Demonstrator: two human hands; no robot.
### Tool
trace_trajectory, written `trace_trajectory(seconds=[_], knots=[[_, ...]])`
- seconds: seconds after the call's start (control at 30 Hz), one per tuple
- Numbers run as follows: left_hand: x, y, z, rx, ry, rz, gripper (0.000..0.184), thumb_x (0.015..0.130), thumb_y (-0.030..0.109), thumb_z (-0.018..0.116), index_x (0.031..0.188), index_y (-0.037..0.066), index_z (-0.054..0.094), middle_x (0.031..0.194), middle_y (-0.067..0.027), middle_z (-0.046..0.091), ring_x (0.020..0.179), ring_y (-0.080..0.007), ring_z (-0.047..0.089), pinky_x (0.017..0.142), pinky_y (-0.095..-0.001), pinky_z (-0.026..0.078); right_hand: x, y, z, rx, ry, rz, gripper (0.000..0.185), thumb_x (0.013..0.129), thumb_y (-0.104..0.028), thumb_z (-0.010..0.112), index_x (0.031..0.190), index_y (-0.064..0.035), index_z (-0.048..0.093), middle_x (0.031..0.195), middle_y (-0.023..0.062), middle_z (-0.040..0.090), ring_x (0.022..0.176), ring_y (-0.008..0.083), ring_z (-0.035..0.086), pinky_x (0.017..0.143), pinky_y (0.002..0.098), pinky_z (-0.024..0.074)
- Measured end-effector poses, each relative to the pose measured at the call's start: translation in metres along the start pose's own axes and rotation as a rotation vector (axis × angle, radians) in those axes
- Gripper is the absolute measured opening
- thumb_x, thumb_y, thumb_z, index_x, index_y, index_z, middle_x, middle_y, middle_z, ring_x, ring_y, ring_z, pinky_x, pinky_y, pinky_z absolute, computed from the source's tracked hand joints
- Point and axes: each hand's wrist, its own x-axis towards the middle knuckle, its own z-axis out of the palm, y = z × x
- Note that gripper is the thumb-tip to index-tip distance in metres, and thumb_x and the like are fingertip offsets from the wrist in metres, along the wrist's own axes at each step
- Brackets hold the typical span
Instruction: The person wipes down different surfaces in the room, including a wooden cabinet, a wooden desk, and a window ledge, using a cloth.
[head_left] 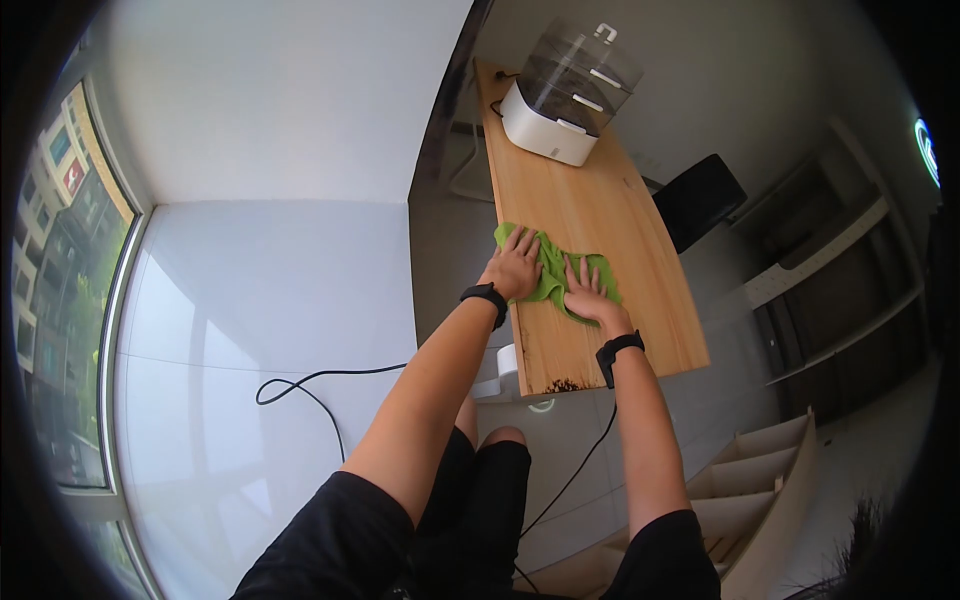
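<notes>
A crumpled green cloth (550,280) lies spread across the wooden tabletop (650,330), reaching its left edge. My left hand (514,265) presses flat on the cloth's left part, fingers stretched out. On its right part rests my right hand (592,297), palm down with the fingers spread. Neither hand is wrapped around the cloth. Each wrist wears a black band. Dark marks (563,385) show along the near edge of the tabletop.
A white appliance (548,137) with clear, dark-tinted stacked drawers stands at the table's far end. Beyond the right edge is a black chair (700,202). A wooden shelf unit (760,470) sits lower right. Black cable (330,374) runs beside the wall; a window (75,280) is far left.
</notes>
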Motion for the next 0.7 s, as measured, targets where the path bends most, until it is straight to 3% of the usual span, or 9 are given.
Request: trace_trajectory(seconds=[0.17, 0.27, 0.37, 0.47, 0.7], knots=[[0.025, -0.02, 0.004, -0.003, 0.038, 0.002, 0.054, 0.099, 0.032, 0.04, 0.14, -0.003, 0.043, 0.152, -0.0171, 0.033, 0.143, -0.0368, 0.023, 0.114, -0.0482, 0.03, 0.03, -0.005, -0.01, -0.028, 0.008, -0.001, 0.075, 0.091, -0.033, 0.033, 0.154, -0.0313, -0.008, 0.161, 0.0081, -0.019, 0.147, 0.0401, -0.013, 0.118, 0.0542, -0.001], [0.037, -0.028, 0.006, 0.023, 0.01, -0.04, 0.054, 0.099, 0.032, 0.04, 0.144, 0.002, 0.039, 0.156, -0.0103, 0.028, 0.146, -0.0305, 0.018, 0.114, -0.0516, 0.027, 0.045, -0.011, -0.02, -0.038, -0.01, 0.009, 0.074, 0.092, -0.035, 0.031, 0.154, -0.0309, -0.009, 0.16, 0.0081, -0.019, 0.147, 0.0401, -0.013, 0.118, 0.0545, -0.0013], [0.049, -0.037, 0.009, -0.023, 0.015, -0.054, 0.054, 0.1, 0.032, 0.039, 0.145, 0.003, 0.039, 0.156, -0.0094, 0.027, 0.146, -0.0297, 0.017, 0.115, -0.0508, 0.025, 0.069, -0.008, -0.025, -0.084, -0.009, 0.003, 0.073, 0.093, -0.038, 0.029, 0.154, -0.0306, -0.009, 0.16, 0.008, -0.019, 0.147, 0.0399, -0.012, 0.118, 0.0551, -0.0012], [0.059, -0.045, 0.004, -0.055, 0.036, -0.036, 0.053, 0.099, 0.03, 0.041, 0.141, -0.002, 0.042, 0.153, -0.0149, 0.032, 0.144, -0.0343, 0.022, 0.115, -0.0475, 0.027, 0.089, -0.01, -0.031, -0.086, -0.007, 0.011, 0.073, 0.094, -0.041, 0.029, 0.154, -0.0309, -0.01, 0.161, 0.0077, -0.018, 0.147, 0.0395, -0.012, 0.118, 0.0549, -0.001], [0.088, -0.065, -0.003, -0.058, 0.01, -0.059, 0.054, 0.099, 0.032, 0.042, 0.142, -0.001, 0.04, 0.154, -0.0124, 0.029, 0.145, -0.0326, 0.019, 0.115, -0.049, 0.027, 0.125, -0.016, -0.049, -0.075, -0.01, 0.015, 0.08, 0.093, -0.063, 0.03, 0.155, -0.0291, -0.009, 0.161, 0.0075, -0.016, 0.147, 0.0394, -0.011, 0.118, 0.0552, 0.0008]])
